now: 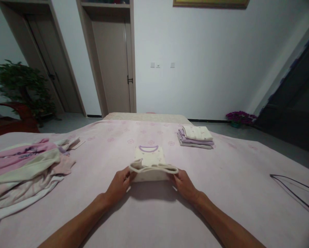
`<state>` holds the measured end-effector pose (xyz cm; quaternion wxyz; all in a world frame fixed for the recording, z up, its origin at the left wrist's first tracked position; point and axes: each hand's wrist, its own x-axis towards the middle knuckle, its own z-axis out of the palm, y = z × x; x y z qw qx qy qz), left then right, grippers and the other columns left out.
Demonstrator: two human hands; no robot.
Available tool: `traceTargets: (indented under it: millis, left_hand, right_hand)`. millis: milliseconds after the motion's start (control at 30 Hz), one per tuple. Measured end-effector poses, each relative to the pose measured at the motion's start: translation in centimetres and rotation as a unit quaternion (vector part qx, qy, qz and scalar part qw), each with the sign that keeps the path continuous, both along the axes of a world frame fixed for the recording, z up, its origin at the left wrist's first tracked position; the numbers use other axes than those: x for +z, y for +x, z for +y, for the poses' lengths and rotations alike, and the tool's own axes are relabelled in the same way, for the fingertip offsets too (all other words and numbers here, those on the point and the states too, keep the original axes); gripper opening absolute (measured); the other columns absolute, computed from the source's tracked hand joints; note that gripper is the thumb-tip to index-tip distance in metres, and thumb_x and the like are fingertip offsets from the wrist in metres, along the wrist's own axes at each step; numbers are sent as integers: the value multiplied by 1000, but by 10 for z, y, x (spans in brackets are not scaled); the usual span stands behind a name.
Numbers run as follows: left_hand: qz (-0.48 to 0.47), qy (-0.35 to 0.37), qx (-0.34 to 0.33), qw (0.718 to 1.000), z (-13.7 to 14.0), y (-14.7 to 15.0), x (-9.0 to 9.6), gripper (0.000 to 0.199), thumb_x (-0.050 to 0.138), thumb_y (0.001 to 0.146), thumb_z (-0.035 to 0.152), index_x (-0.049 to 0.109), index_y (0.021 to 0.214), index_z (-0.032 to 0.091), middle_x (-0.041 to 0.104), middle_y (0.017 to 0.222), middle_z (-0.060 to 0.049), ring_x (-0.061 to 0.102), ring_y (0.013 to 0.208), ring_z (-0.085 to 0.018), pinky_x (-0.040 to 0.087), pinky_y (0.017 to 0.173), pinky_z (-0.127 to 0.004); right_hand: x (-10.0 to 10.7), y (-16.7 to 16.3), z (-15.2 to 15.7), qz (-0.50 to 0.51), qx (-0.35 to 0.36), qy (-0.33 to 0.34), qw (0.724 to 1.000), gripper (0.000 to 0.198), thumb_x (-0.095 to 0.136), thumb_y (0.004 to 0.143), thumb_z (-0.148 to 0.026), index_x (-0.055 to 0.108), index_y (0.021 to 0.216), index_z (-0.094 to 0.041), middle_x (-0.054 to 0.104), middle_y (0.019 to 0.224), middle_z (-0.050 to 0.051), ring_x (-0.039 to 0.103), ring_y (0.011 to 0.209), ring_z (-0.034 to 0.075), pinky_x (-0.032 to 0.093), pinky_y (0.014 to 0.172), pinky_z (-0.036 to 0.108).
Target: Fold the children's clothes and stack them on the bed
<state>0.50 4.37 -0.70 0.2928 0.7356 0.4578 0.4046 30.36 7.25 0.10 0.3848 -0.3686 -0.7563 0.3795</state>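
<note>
A cream shirt (150, 157) with a purple-trimmed neckline lies in front of me, its neck end flat on the pink cloth. Its near part is lifted and doubled over into a raised fold. My left hand (122, 181) grips the fold's left end, fingers closed on the fabric. At the right end my right hand (181, 182) is closed on the same fold, with its fingertips partly hidden behind the cloth.
Folded clothes (196, 136) in cream and purple are stacked at the far right. A loose heap of clothes (27, 168) lies to the left. A dark wire hanger (294, 193) rests near the right edge. Everything lies on a pink patterned cloth (154, 220).
</note>
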Motion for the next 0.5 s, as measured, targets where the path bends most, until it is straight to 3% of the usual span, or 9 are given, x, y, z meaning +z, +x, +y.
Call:
traceTargets:
  millis: [100, 200, 367, 500]
  left_hand:
    - [-43, -68, 83, 993, 18, 10, -4, 41, 48, 93, 51, 67, 101, 15, 71, 91, -6, 63, 83, -22, 49, 72, -27]
    - [-13, -97, 124, 987, 35, 16, -6, 38, 51, 89, 49, 67, 90, 15, 69, 80, -3, 61, 72, -20, 44, 62, -25]
    - [23, -99, 128, 987, 44, 15, 0, 40, 45, 92, 41, 69, 107, 14, 74, 100, -9, 67, 87, -24, 48, 75, -30]
    - [56, -89, 149, 983, 41, 14, 1, 48, 46, 93, 36, 60, 131, 11, 72, 115, -14, 68, 98, -26, 49, 84, -34]
  right_hand:
    - [-8, -12, 14, 38, -73, -78, 994, 52, 50, 93, -59, 73, 98, -12, 72, 87, 7, 63, 79, 22, 50, 68, 30]
    - [-16, -17, 27, 51, -92, -113, 988, 48, 55, 89, -56, 72, 98, -11, 71, 85, 6, 62, 76, 21, 47, 65, 29]
    - [-14, -16, 36, 24, -108, -79, 991, 44, 54, 88, -45, 68, 117, -14, 73, 96, 7, 65, 83, 22, 50, 71, 30]
    - [-14, -13, 39, -63, -159, -35, 985, 47, 51, 88, -38, 63, 128, -14, 70, 84, 5, 62, 73, 20, 48, 65, 30]
